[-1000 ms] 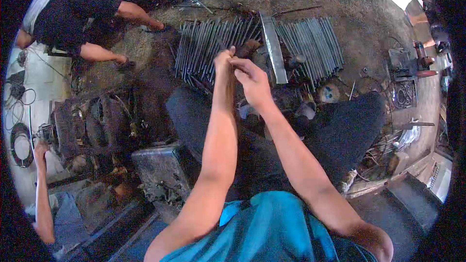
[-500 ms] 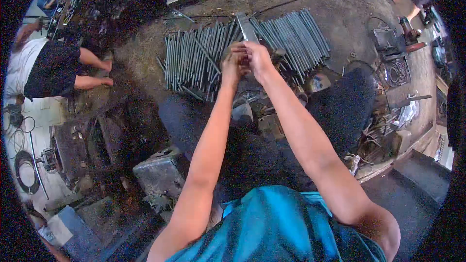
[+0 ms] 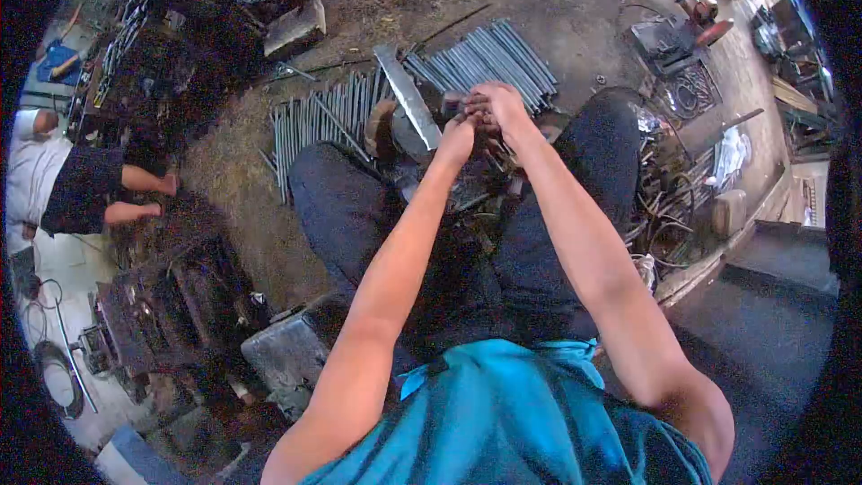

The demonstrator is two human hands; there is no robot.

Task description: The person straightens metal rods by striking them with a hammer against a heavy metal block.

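My left hand (image 3: 461,136) and my right hand (image 3: 503,106) meet in front of my knees, both with fingers curled closed. What lies between the fingers is hidden. A long, flat, shiny metal bar (image 3: 409,94) slants up and left from beside my left wrist; whether a hand grips it cannot be made out. Beyond and beside the hands, dark grey metal rods lie in rows on the floor, one group (image 3: 310,126) to the left and another group (image 3: 494,58) to the right. Dark metal parts below my hands are partly covered by them.
Another person (image 3: 76,162) in dark shorts is at the far left. A concrete block (image 3: 294,29) lies at the back. A power tool (image 3: 696,13) with a reddish disc stands at the right, above a tray of metal rings (image 3: 691,90). A scuffed box (image 3: 287,350) sits by my left leg.
The flat bar has shifted left and now slants beside my left wrist instead of pointing away from both hands. The hands have moved slightly right, and the view has tilted and shifted.
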